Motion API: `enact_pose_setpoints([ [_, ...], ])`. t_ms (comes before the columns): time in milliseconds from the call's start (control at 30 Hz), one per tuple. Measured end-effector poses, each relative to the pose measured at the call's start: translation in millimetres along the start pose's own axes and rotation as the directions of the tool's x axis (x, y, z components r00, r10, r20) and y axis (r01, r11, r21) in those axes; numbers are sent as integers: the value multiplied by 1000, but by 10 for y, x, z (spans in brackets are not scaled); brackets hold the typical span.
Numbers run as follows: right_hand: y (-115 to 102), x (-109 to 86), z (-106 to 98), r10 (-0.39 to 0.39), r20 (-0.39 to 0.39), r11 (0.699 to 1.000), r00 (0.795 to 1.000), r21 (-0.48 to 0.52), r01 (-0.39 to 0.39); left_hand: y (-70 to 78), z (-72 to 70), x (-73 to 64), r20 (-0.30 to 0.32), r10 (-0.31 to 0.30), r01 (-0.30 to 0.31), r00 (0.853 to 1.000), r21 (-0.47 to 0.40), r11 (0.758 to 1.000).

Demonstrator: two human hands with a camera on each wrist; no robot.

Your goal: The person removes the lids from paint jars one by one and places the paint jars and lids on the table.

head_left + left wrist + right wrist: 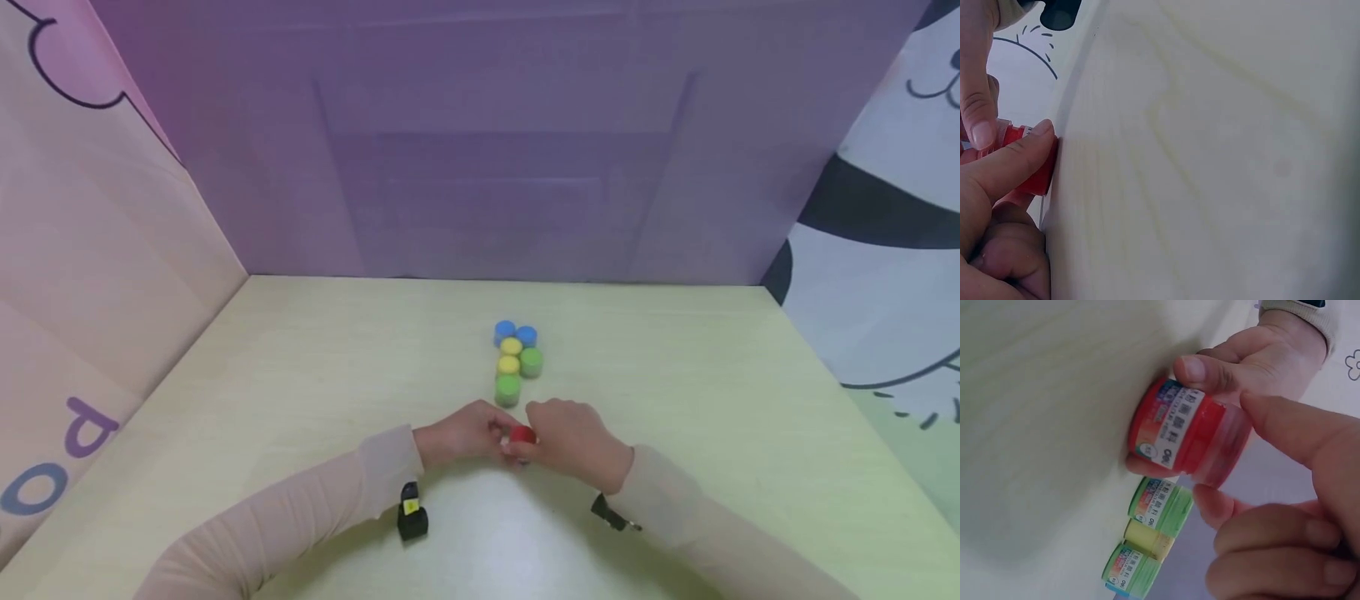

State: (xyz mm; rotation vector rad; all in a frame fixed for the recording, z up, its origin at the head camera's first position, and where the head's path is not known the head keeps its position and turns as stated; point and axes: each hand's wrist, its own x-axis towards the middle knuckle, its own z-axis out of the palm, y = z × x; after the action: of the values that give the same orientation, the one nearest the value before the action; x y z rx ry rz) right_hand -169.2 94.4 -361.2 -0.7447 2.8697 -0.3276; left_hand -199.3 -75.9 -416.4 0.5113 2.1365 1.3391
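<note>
Between both hands, close to the tabletop, is a small red paint jar (522, 434) with a printed label and a translucent lid (1229, 447). My left hand (467, 433) grips the jar's body, its thumb lying along the label side in the right wrist view. From the other side my right hand (577, 437) pinches the lid between thumb and finger. The lid sits on the jar. Just beyond the hands, a green paint jar (507, 390) stands nearest, with a yellow jar (508, 365) behind it.
Farther back in the cluster are another yellow jar (511, 346), a second green jar (531, 362) and two blue jars (505, 332). The pale wooden table (337, 350) meets a purple panel (495, 167) at the back, with printed panels at both sides.
</note>
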Motion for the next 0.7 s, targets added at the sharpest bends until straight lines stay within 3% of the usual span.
enact_pose_setpoints([
  [167, 48, -9, -61, -103, 28, 994, 994, 37, 102, 14, -5, -2, 4, -15, 15, 1000, -4, 1000],
  [400, 123, -16, -120, -249, 47, 968, 967, 30, 248, 10, 2, -5, 1, -23, 23, 1000, -7, 1000],
  [600, 158, -30, -112, -266, 43, 964, 963, 17, 265, 22, 3, -9, 2, -26, 26, 1000, -12, 1000],
  [700, 147, -43, -84, -239, 17, 971, 971, 29, 239, 21, 0, -8, -13, -28, 28, 1000, 3, 1000],
])
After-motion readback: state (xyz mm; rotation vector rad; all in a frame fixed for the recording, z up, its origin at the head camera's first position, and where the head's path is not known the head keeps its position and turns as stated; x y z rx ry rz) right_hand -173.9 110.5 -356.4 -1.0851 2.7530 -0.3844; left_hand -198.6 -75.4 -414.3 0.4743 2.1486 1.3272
